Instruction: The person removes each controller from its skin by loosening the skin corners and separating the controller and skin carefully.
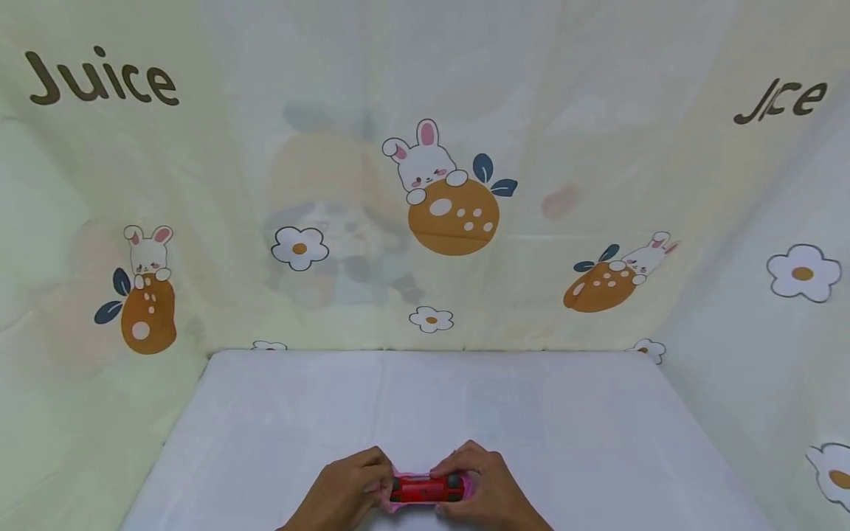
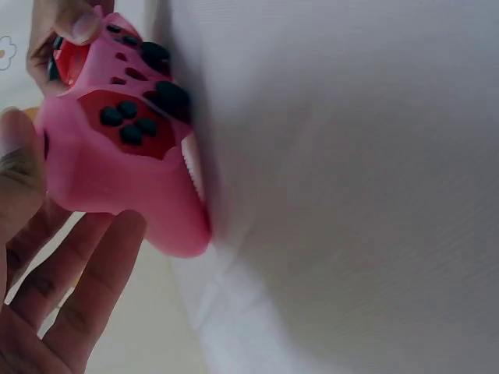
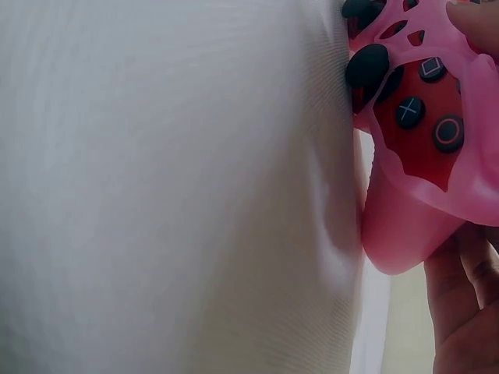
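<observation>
A red game controller (image 1: 423,488) with a pink silicone cover (image 2: 117,183) lies between my two hands, close over the white table. Its sticks face down toward the cloth, and in the head view red casing shows inside the cover's pink edges. My left hand (image 1: 348,487) holds the left end, thumb and fingers on opposite sides of the cover. At the other end my right hand (image 1: 488,487) grips it, thumb on the near edge and fingers on the far edge. Black face buttons (image 3: 409,113) show through a cover opening in the right wrist view.
White cloth covers the table (image 1: 425,405). Behind it hangs a pale curtain (image 1: 571,96) printed with rabbits, oranges and flowers, and similar fabric encloses the left and right sides.
</observation>
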Tool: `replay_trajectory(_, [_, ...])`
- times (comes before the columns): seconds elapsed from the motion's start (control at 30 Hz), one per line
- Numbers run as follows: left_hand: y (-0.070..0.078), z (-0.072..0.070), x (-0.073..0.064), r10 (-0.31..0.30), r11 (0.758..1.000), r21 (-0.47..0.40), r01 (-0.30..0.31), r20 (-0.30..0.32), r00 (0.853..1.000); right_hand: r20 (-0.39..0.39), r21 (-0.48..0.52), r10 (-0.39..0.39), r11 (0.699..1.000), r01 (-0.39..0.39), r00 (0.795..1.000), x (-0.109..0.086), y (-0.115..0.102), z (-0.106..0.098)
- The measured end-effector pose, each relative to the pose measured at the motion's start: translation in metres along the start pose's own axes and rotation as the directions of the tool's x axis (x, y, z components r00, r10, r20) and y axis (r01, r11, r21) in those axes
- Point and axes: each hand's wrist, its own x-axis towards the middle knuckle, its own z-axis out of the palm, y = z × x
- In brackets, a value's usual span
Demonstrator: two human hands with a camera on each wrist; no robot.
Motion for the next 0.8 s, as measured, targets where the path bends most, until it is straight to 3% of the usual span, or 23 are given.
replay_trajectory(0.3, [-0.006,-0.001,-0.015,-0.011,0.997,0.072,0.016,-0.061,0.998,0.029,0.008,0.051,0.999,-0.051,0.998,0.004,-0.003,0.005])
replay_trajectory(0.43, [-0.015,0.001,-0.028,-0.078,0.988,0.132,0.085,-0.053,0.996,0.044,-0.008,0.063,0.998,-0.063,0.997,0.006,-0.003,0.004])
replay_trajectory(0.5, [-0.018,0.003,-0.031,-0.103,0.984,0.139,0.108,-0.038,0.994,0.046,-0.022,0.107,0.994,-0.106,0.993,0.007,-0.002,0.002])
replay_trajectory(0.8, [-0.015,0.001,-0.019,-0.165,0.985,0.043,0.166,-0.026,0.986,0.065,-0.032,0.186,0.982,-0.184,0.98,0.007,-0.004,-0.004])
